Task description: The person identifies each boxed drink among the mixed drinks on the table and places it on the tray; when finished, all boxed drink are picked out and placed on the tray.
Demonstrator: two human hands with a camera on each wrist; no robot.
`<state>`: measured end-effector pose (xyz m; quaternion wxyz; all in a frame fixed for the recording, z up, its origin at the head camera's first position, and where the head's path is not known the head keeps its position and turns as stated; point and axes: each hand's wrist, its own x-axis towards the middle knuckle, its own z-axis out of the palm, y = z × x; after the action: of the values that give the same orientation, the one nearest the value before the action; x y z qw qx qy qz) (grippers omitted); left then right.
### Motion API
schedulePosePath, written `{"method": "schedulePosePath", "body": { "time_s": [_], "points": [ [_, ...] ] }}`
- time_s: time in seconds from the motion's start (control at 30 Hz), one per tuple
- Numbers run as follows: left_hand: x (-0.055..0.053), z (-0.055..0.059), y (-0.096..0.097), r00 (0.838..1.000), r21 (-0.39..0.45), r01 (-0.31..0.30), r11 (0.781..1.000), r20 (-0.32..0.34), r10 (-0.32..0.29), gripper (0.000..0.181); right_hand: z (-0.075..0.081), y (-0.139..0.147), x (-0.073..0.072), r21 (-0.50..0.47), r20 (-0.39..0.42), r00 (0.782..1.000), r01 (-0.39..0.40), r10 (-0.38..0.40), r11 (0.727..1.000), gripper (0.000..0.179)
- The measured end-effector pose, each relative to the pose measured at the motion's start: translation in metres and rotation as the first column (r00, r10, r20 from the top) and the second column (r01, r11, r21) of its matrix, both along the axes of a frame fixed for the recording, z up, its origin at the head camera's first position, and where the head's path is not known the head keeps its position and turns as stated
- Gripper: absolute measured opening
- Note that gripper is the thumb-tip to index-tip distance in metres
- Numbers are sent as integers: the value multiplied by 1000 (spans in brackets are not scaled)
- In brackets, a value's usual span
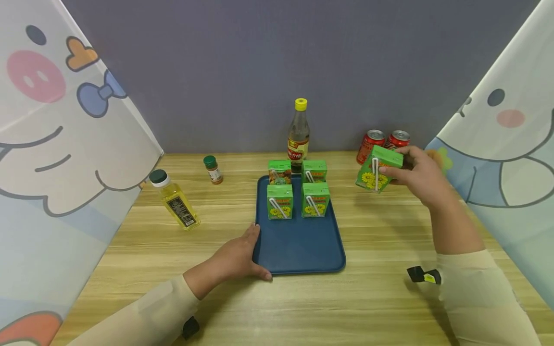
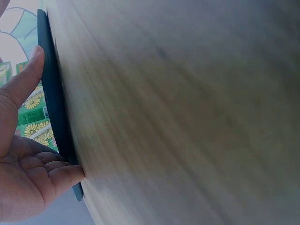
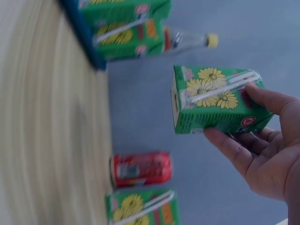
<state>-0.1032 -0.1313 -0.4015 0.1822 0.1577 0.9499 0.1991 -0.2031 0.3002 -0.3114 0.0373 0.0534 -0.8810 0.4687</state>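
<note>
My right hand (image 1: 426,178) holds a green drink carton (image 1: 375,173) with yellow flowers and a white straw. The carton is tilted in the air, right of the blue tray (image 1: 298,250). In the right wrist view, thumb and fingers grip this carton (image 3: 220,101) by its upper end, away from the table. My left hand (image 1: 235,254) touches the tray's near left corner, thumb at the front edge and fingers along the left side. The left wrist view shows the thumb (image 2: 28,77) straight. Several similar cartons (image 1: 279,204) stand in two columns on the tray's far half.
A yellow-capped bottle (image 1: 298,137) stands behind the tray. On the left are an oil bottle (image 1: 177,204) and a green-lidded spice jar (image 1: 213,170). Two red cans (image 1: 371,144) are at the back right. Another carton (image 3: 143,208) stands beside a can in the right wrist view.
</note>
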Motion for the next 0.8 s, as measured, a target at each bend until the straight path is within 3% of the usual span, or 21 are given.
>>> {"method": "schedulePosePath", "body": {
  "time_s": [0.33,0.47,0.63,0.8],
  "points": [
    [0,0,0,1000,6,6,1000,-5,-6,131,24,-47,29,-17,-63,993,-103,102,995,48],
    [0,-1,-1,1000,2,1,1000,-1,-1,131,27,-68,40,12,-71,981,-182,182,983,45],
    [0,-2,-1,1000,-1,1,1000,-3,-1,132,22,-94,49,21,-46,957,-286,287,958,46],
    [0,-2,-1,1000,-3,0,1000,-5,0,132,5,-116,51,9,2,935,-353,353,935,45]
  ]
}}
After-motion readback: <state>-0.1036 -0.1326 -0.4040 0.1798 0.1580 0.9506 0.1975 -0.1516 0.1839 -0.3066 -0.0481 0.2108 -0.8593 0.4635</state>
